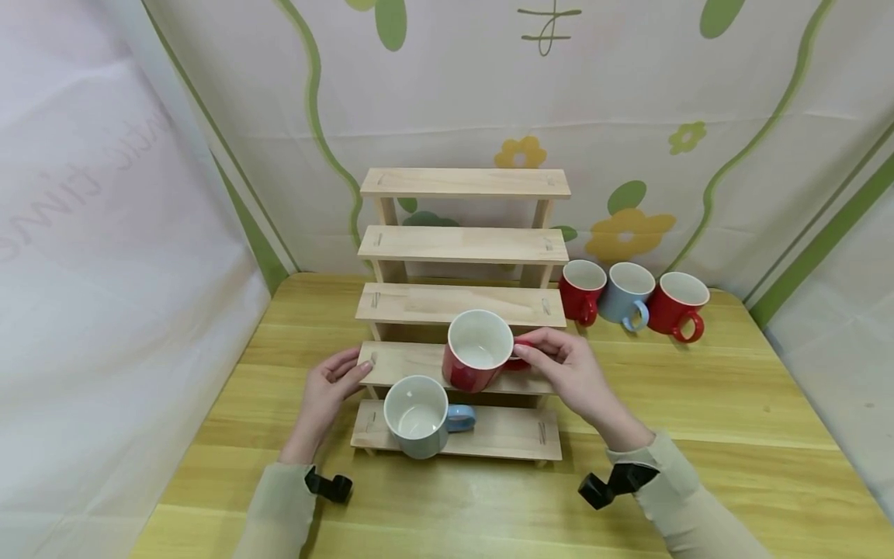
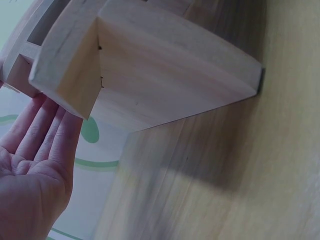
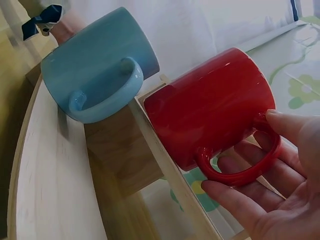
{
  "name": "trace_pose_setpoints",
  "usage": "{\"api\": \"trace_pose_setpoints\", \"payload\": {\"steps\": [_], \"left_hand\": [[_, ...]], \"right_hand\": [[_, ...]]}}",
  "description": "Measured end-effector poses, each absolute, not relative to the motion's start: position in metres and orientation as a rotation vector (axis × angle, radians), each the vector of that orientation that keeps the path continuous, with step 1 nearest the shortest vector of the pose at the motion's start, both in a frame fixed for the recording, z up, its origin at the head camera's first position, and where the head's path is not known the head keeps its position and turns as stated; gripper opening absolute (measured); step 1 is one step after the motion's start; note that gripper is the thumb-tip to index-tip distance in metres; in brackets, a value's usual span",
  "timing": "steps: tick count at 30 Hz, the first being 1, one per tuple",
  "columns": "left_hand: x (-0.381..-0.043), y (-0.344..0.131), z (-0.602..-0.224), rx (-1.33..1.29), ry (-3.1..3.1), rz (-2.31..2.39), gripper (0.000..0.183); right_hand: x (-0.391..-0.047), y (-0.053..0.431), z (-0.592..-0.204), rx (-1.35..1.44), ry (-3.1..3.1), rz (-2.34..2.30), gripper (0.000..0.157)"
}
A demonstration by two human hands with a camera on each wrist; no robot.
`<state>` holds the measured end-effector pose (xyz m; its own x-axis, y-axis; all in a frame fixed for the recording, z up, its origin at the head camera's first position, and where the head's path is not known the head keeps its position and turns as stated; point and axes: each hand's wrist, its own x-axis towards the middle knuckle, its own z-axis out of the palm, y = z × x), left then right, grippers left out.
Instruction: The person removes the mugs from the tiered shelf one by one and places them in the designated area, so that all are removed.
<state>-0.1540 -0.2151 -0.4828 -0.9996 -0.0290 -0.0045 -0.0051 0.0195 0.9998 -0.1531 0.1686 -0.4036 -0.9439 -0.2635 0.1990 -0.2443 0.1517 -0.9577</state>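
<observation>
A wooden tiered stand (image 1: 461, 303) has several steps. My left hand (image 1: 330, 396) holds the left end of its second step from the bottom. In the left wrist view, the fingers (image 2: 45, 130) stretch out against the underside of the wood. My right hand (image 1: 576, 376) pinches the handle of a red mug (image 1: 471, 373), which is upright at that same second step. The right wrist view shows thumb and fingers at the handle (image 3: 240, 175) of this mug. A light blue mug (image 1: 417, 435) stands on the bottom step, its handle pointing right.
To the right of the stand, near the back of the wooden table (image 1: 726, 435), are a red mug (image 1: 578, 299), a blue mug (image 1: 620, 299) and another red mug (image 1: 670, 307) in a row. A flower-patterned cloth (image 1: 447, 101) hangs behind.
</observation>
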Motion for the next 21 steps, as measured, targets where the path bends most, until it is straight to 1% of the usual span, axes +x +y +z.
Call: {"api": "trace_pose_setpoints", "payload": {"steps": [8,21], "left_hand": [[-0.154,-0.215,-0.483,0.037,-2.229,-2.189,0.046],[-0.153,-0.214,-0.481,0.043,-2.222,-2.197,0.045]], "right_hand": [[-0.15,0.174,-0.396,-0.513,2.357,-2.056,0.015],[-0.137,0.203,-0.366,-0.474,2.327,-2.267,0.015]]}}
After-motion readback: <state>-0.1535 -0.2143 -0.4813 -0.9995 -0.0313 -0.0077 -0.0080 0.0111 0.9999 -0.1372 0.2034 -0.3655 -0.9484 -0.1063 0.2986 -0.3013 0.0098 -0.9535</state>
